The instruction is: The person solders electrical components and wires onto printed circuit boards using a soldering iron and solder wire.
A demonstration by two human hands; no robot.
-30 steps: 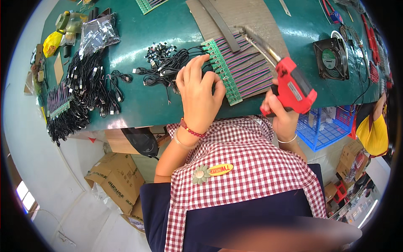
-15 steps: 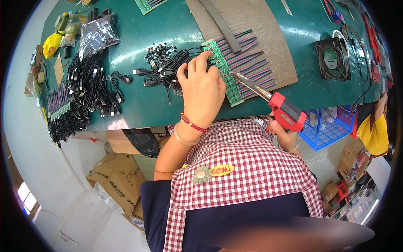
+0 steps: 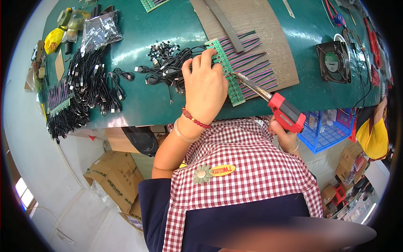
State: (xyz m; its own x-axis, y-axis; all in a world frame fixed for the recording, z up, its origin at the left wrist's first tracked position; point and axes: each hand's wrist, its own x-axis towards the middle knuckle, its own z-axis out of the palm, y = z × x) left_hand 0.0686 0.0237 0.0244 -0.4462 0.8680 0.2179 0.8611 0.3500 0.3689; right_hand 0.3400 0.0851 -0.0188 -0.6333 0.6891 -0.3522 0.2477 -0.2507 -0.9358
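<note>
Green counter [image 3: 168, 38] spans the upper part of the view, curved by the lens, with cardboard boxes [image 3: 111, 180] on the floor beneath its near edge and a blue wire basket [image 3: 327, 130] under it at my right. On the counter lies a brown board [image 3: 256, 25], carrying a long green circuit strip [image 3: 228, 73] with rows of purple and green wires [image 3: 254, 63] fanned out to its right; a grey metal bar [image 3: 224, 23] rests across the upper wires. Left of the board, black cables [image 3: 168, 69] lie in a loose tangle, and a larger heap of black cables [image 3: 90, 84] sits further left beside a clear plastic bag [image 3: 98, 31]. A black cooling fan [image 3: 333, 61] stands well apart at the right side of the counter.

My left hand [image 3: 203, 88] lies palm down across the near end of the circuit strip, fingers spread and pressing on its upper part; a red bead bracelet [image 3: 195, 119] sits at the wrist. My right hand [image 3: 285, 136] is mostly hidden under a red soldering gun [image 3: 287, 113] and is closed round its grip. The metal tip of the gun [image 3: 237, 76] touches the circuit strip just beside my left hand. Both hands are apart, each on its own item.
</note>
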